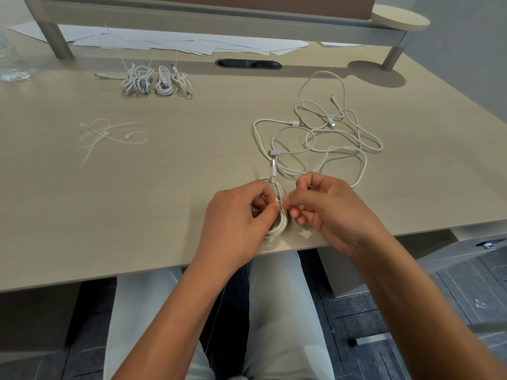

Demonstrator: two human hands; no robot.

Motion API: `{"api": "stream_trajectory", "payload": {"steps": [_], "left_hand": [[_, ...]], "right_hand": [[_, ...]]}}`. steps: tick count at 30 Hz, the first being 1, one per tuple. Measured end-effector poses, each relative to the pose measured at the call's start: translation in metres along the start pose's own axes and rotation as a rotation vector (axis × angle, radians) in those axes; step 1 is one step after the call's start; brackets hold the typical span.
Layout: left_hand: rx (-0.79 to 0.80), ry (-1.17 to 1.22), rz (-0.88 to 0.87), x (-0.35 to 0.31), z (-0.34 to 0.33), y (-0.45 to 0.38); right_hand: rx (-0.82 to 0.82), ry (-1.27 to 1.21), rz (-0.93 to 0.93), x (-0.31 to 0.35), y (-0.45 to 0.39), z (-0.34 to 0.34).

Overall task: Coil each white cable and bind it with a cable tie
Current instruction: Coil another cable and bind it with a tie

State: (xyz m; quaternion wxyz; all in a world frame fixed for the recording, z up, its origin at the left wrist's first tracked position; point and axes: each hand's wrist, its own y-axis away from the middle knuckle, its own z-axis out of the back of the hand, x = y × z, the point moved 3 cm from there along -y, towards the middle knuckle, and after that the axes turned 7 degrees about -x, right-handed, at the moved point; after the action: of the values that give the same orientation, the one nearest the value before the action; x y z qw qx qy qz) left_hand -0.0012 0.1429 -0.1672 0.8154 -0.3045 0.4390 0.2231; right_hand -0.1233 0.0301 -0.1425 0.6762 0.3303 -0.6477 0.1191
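A coiled white cable (279, 223) lies near the desk's front edge, its plug end (273, 167) sticking out away from me. My left hand (238, 218) grips the coil from the left. My right hand (321, 207) pinches a cable tie (279, 201) wrapped around the coil's middle; both hands' fingertips meet there. A thin tail of the tie hangs down below the desk edge between my legs. Loose white cables (323, 138) sprawl tangled just beyond my right hand. Several bound coils (157, 82) sit at the back left.
Spare cable ties (109, 134) lie scattered on the left of the desk (82, 215). White papers (178, 43) lie under a raised shelf (219, 15) at the back, beside a dark cable port (248, 63). A clear plastic bag (11, 69) is at the far left.
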Motion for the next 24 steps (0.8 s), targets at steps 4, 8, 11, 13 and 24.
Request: {"api": "stream_trajectory", "payload": {"steps": [4,8,11,13,24], "left_hand": [[0.000,-0.004,-0.003,-0.0001,-0.0001,-0.0007],[0.002,-0.007,0.003,-0.0003,-0.0001,-0.0008],[0.007,-0.007,0.009,-0.0005,0.0004,-0.0004],[0.008,-0.006,0.007,-0.0004,0.0005,-0.0006],[0.006,0.063,0.060,0.0010,0.0009,-0.0017]], "right_hand": [[0.013,-0.010,0.001,0.0003,0.0002,0.0001],[0.028,-0.008,0.006,0.0008,0.0008,0.0002],[0.027,-0.002,0.011,0.0011,0.0013,-0.0002],[0.028,-0.002,0.013,0.0012,0.0015,-0.0003],[0.040,-0.068,0.017,0.0000,0.0022,0.0018]]}}
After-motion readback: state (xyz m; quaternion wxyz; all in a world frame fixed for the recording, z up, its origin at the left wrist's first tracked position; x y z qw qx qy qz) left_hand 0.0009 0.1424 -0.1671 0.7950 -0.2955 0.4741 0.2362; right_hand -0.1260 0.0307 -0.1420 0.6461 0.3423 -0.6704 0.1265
